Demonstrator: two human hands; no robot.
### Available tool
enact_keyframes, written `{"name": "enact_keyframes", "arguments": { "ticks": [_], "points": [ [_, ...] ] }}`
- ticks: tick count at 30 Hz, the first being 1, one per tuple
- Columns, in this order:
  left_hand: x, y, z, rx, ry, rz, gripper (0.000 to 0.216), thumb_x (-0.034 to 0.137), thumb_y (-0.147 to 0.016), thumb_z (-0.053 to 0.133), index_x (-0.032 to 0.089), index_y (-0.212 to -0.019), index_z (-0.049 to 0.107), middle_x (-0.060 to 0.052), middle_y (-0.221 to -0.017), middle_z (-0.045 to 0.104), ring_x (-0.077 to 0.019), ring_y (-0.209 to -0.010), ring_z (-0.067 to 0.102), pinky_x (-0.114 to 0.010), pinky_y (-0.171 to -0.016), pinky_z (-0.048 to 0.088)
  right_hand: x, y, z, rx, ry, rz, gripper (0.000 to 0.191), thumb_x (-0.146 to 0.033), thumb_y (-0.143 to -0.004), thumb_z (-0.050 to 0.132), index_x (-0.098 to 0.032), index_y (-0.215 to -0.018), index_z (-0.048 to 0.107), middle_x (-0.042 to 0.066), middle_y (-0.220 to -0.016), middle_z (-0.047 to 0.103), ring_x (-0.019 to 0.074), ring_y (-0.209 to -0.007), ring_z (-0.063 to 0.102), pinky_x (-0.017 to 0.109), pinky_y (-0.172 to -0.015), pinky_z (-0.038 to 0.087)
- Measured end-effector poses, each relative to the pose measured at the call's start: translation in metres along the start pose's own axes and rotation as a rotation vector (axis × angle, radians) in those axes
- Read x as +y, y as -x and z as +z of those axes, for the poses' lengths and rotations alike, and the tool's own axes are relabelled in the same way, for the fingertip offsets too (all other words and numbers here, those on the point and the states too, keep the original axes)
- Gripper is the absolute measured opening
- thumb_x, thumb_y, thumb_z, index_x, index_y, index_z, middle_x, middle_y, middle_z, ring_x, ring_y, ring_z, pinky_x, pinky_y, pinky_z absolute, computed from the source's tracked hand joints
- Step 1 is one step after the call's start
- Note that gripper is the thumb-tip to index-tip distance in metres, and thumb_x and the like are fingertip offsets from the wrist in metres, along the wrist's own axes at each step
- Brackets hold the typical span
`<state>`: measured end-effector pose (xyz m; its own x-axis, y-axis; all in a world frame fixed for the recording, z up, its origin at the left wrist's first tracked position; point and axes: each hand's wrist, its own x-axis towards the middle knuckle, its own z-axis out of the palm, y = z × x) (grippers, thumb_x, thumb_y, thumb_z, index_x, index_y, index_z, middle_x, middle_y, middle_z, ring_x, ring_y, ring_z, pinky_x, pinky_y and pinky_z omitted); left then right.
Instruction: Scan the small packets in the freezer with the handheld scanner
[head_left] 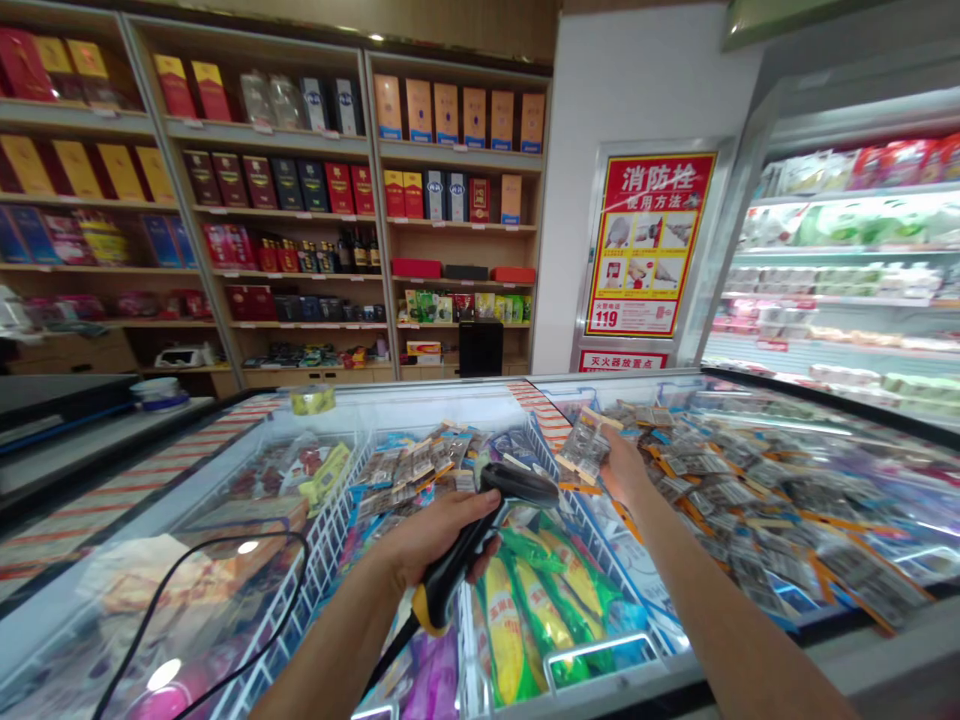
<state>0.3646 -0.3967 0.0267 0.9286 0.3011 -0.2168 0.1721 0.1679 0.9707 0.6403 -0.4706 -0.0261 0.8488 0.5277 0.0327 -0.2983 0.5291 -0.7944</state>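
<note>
My left hand (431, 535) is closed around the handle of a black and yellow barcode scanner (480, 530), its head pointing right; a black cable (202, 600) trails from it to the left. My right hand (622, 470) reaches into the open chest freezer (675, 670) and grips a clear packet with orange trim (589, 445), lifted a little above a heap of similar packets (750, 480). Below the scanner lie yellow corn packs in green wrappers (525, 610) in a white wire basket (330, 530).
The freezer's sliding glass lid (150, 540) covers its left half. Wooden shelves with boxed bottles (300, 200) line the back wall. A red fire-hydrant poster (649, 245) hangs at right, beside an open chilled display (847, 270). A dark counter (67, 430) stands at left.
</note>
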Motion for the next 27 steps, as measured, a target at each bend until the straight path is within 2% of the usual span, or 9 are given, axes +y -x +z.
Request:
{"name": "enact_keyframes", "arguments": {
  "ticks": [9,13,19,27],
  "points": [
    [0.002,0.003,-0.004,0.059,-0.110,0.050,0.040,0.054,-0.070,0.054,0.015,-0.064,0.048,0.002,-0.055,0.054,-0.0075,-0.041,0.047,-0.020,-0.042,0.033,0.000,0.005,0.005,0.025,-0.009,-0.018,0.012,-0.025,-0.063,0.059,-0.017,-0.072,0.058,0.000,-0.061,0.066,0.0171,-0.059,0.063,0.031,-0.060,0.053],
    [0.003,0.005,-0.002,0.036,-0.156,0.063,0.038,0.051,-0.072,0.053,0.014,-0.065,0.049,0.002,-0.055,0.053,-0.0072,-0.042,0.047,-0.020,-0.044,0.032,-0.002,0.008,0.008,0.016,-0.013,0.000,0.010,-0.023,-0.065,0.057,-0.016,-0.073,0.059,0.001,-0.061,0.066,0.0177,-0.059,0.063,0.033,-0.063,0.053],
    [0.004,0.006,0.001,0.032,-0.128,0.058,0.036,0.050,-0.071,0.054,0.015,-0.066,0.047,0.003,-0.055,0.052,-0.0062,-0.041,0.045,-0.020,-0.042,0.031,0.003,0.002,0.003,-0.005,-0.002,-0.006,0.013,-0.024,-0.066,0.059,-0.016,-0.075,0.059,0.002,-0.062,0.066,0.0188,-0.063,0.064,0.032,-0.062,0.053],
    [0.003,0.005,0.008,0.059,-0.069,0.027,0.037,0.051,-0.066,0.059,0.017,-0.068,0.045,0.003,-0.055,0.054,-0.0065,-0.042,0.046,-0.020,-0.043,0.032,0.002,0.004,0.005,0.004,-0.034,-0.011,0.009,-0.021,-0.065,0.058,-0.016,-0.071,0.059,0.001,-0.061,0.065,0.0156,-0.055,0.062,0.029,-0.056,0.053]
  ]
}}
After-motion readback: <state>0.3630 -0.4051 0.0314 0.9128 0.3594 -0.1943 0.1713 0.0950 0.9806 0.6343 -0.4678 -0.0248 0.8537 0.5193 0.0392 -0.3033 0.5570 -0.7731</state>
